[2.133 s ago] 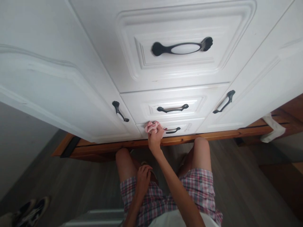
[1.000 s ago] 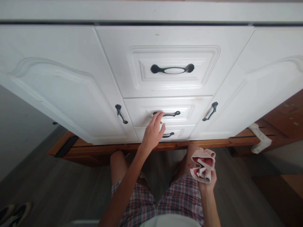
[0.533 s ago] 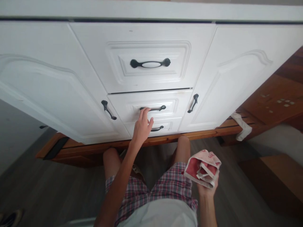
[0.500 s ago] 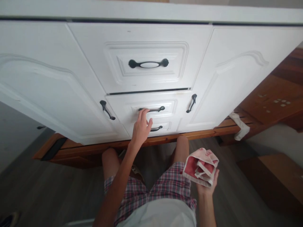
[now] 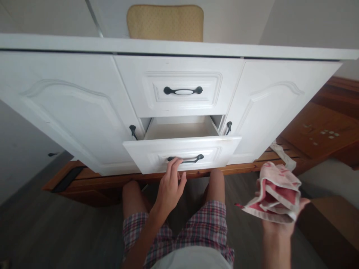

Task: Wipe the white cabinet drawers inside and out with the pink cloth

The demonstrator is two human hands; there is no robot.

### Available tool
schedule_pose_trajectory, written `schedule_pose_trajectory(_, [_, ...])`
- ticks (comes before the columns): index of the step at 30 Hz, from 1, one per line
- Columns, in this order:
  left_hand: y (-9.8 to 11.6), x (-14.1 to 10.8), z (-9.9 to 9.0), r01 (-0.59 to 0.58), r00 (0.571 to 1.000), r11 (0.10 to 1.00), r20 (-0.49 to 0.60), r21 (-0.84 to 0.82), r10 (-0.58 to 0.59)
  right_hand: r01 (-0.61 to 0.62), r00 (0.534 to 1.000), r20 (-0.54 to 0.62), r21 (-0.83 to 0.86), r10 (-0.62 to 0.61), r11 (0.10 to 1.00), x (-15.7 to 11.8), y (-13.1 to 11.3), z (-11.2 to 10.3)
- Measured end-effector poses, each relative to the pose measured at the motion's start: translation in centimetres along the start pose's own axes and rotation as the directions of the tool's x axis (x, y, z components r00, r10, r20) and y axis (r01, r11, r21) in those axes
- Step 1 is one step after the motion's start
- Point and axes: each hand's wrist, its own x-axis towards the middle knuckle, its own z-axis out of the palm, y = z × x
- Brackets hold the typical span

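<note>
The middle drawer [image 5: 154, 153] of a white cabinet stands pulled out, and its inside [image 5: 181, 130] shows a bare pale bottom. My left hand [image 5: 169, 186] has its fingertips hooked over the left part of that drawer's dark handle [image 5: 192, 160]. Off to the right, my right hand [image 5: 280, 226] holds up a folded pink-and-white cloth [image 5: 280, 175], resting on the palm with the thumb out to the side. Most of the right fingers are hidden behind the cloth.
Above is a shut top drawer [image 5: 183, 106] with its own handle. Cabinet doors [image 5: 81, 123] flank the drawers. A tan padded piece [image 5: 165, 22] shows behind the cabinet top. Wooden furniture [image 5: 322, 127] with a white cloth strip [image 5: 283, 155] and a brown box [image 5: 333, 220] are right.
The middle drawer has come out toward me with my left hand on its handle. My right hand has moved right with the cloth. The view has tilted up a little.
</note>
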Motion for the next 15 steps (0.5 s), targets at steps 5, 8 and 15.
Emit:
schedule_pose_trajectory(5, [0.9, -1.6, -0.4, -0.001, 1.0, 1.0, -0.023, -0.028, 0.001, 0.365, 0.925, 0.143, -0.085, -0.352, 0.927, 1.2, -10.6, 7.6])
schedule_pose_trajectory(8, [1.5, -3.2, -0.5, -0.019, 0.998, 1.0, -0.058, -0.011, 0.019, 0.574, 0.783, 0.362, -0.111, -0.505, 0.811, 1.6, -14.5, 13.2])
schedule_pose_trajectory(15, [2.6, -6.4, -1.4, -0.061, 0.996, 0.998, -0.057, 0.01, 0.062, 0.805, -0.049, 0.998, 0.012, 0.047, 0.593, 1.6, -11.6, 28.4])
